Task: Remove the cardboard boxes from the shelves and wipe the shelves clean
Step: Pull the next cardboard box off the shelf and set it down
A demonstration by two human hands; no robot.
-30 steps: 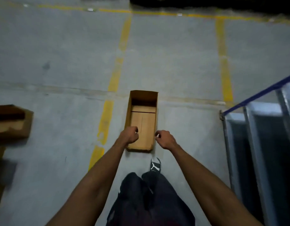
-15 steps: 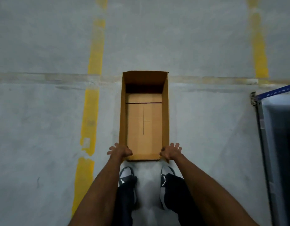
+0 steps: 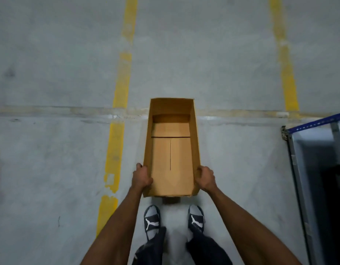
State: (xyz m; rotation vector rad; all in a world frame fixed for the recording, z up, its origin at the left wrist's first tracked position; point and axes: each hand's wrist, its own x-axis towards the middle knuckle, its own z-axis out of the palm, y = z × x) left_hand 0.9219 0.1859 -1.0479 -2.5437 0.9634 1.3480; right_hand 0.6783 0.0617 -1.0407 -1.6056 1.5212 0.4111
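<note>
A person looks straight down at a long, open-topped cardboard box (image 3: 171,150) held by its two long side walls near the end closest to the body. The left hand (image 3: 142,177) wraps the left wall and the right hand (image 3: 205,177) wraps the right wall, fingers curled closed around the cardboard.

Half a second ago both hands rested with fingers splayed at the box's near corners; now they have moved forward along the walls and clamped on. The box also fills more of the view and a shadow shows under its near end, so it is probably coming up off the concrete floor (image 3: 50,169) or being shifted, rather than left where it sat.

The box's long axis runs directly away from the grip, its far end crossing a pale floor seam. The opening faces up and the box is empty inside. To the right of the grip stands a blue-edged metal shelf (image 3: 318,169), well apart.
</note>
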